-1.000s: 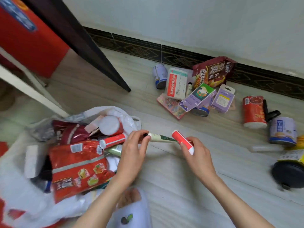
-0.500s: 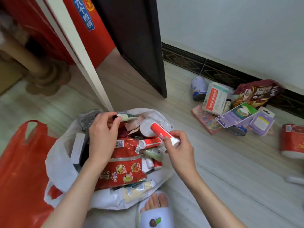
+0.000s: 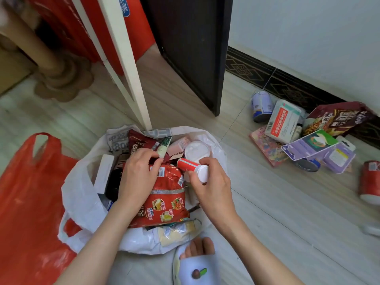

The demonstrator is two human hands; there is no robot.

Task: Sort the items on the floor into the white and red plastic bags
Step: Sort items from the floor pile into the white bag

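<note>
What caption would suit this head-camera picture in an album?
Right hand holds a red tube over the full white bag; left hand tucks a small tube inside.

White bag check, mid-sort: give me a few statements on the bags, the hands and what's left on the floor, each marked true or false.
1. The right hand grips a red tube with a white cap over the white bag. True.
2. The red bag is packed with snacks. False: it lies flat beside the white bag, nothing visible in it.
3. The left hand rests on the items in the white bag. True.
4. The floor by the wall is cleared. False: the medicine box, cans and packets remain.
</note>
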